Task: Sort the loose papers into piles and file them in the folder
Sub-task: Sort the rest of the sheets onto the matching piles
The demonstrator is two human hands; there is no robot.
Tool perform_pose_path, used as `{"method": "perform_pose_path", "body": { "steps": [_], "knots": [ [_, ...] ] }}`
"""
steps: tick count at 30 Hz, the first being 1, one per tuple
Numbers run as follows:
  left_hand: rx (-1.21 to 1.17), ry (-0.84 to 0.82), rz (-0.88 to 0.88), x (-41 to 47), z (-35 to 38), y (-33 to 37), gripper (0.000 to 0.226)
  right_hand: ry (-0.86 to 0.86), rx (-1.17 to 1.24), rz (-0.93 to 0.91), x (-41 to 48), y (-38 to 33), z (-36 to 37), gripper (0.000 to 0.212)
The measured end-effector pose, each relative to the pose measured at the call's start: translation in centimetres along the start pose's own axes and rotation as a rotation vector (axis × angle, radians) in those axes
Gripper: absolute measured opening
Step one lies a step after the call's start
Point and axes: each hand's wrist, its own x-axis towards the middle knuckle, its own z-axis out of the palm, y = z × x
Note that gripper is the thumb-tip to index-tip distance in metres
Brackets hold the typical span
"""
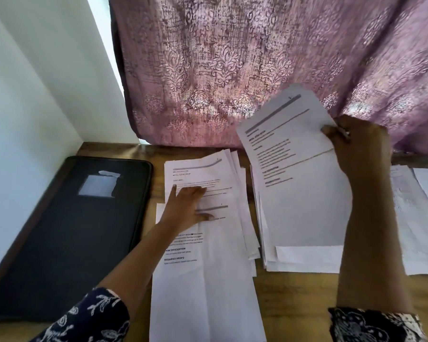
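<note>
Front paper pile (208, 280) lies under left hand (185, 208); right hand (361, 149) pinches a sheet (289, 144).

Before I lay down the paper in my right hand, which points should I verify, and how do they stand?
1. Right hand grips the raised paper: ok.
2. Left hand presses flat on the left pile: ok.
3. Middle pile has even edges: not ok, sheets stagger.
4. Folder open for filing: not ok, closed.
5. Heading matches a pile: cannot tell, print is blurred.
</note>
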Motion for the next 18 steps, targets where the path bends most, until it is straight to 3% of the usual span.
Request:
{"method": "perform_pose_path", "body": {
  "steps": [8,14,18],
  "knots": [
    [-0.099,-0.060,-0.033,0.2,-0.8,0.9,0.070,-0.073,0.201,0.123,-2.5,2.7,2.3,0.023],
    [-0.208,-0.067,-0.057,0.5,-0.7,1.1,0.044,-0.131,0.297,0.197,-4.0,4.1,3.4,0.033],
    [-0.229,-0.053,-0.061,0.2,-0.7,1.6,0.039,-0.155,0.348,0.212,-5.0,4.7,3.9,0.038]
  ]
}}
